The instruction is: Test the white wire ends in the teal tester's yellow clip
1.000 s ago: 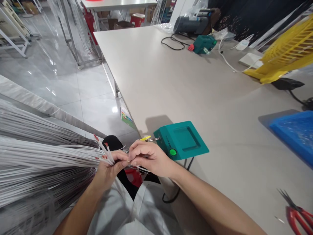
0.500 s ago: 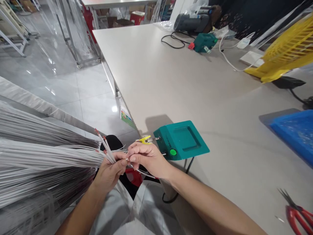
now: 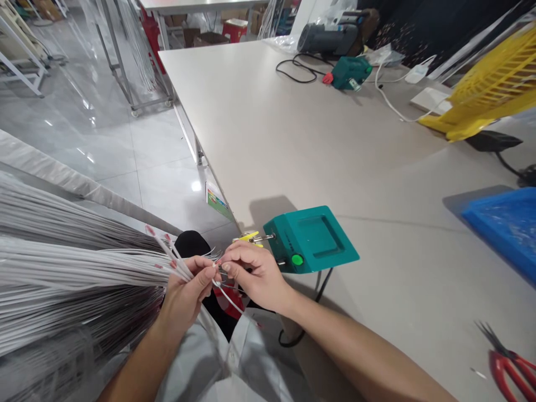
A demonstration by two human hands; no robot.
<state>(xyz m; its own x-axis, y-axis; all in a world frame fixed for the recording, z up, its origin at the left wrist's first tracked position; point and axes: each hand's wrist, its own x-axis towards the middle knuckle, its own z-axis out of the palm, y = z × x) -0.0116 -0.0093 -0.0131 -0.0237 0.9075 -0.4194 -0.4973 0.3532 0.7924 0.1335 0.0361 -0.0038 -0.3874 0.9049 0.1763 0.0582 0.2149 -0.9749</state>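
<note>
My left hand (image 3: 187, 290) is closed around a few white cables (image 3: 179, 263) whose reddish ends stick up past the fingers. Its thumb and forefinger pinch a small pale wire end. Right against those fingertips, my right hand (image 3: 258, 276) has thumb and forefinger drawn together at fine wire strands; what exactly lies between them is too small to make out. A loose white cable (image 3: 231, 298) hangs below both hands. Just beyond them, a green tester box (image 3: 318, 237) with a round green button and a yellow clip (image 3: 250, 237) sits at the table's edge.
A thick bundle of white cables (image 3: 84, 262) spreads out at left. On the table (image 3: 293, 134) are red-handled pliers (image 3: 508, 357), a blue tray (image 3: 506, 223), a yellow fan (image 3: 489, 84), a second green device (image 3: 350, 72) and a grey motor (image 3: 330, 39).
My right hand has drawn back slightly from the left fingertips, and its fingers have shifted. The held cables tilt further left, and the loose cable now hangs lower.
</note>
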